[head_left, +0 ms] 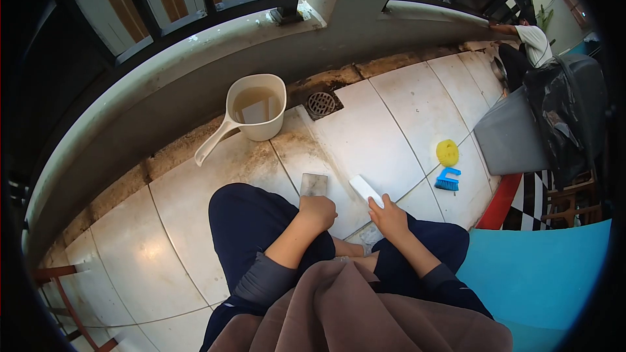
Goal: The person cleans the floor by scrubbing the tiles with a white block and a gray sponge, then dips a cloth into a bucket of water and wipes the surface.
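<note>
My left hand point(318, 213) is closed in front of my knee, at the lower end of a grey, dirty-looking rectangular block point(314, 184); the fingers hide that end. My right hand point(389, 217) grips the near end of a white oblong block point(366, 190), tilted over the tiles. The kind of either block is not clear. Brown stains mark the white tiled floor point(365, 130) ahead of both hands. To the left stands a cream dipper point(264, 131) of cloudy water, its handle pointing towards me and left.
A floor drain point(321, 105) lies by the low wall point(352, 45). On the right are a yellow scrubber point(447, 153), a blue brush point(448, 180), and a grey bin point(512, 137) with a black bag. Another person point(535, 42) crouches at the far right, one arm at the wall.
</note>
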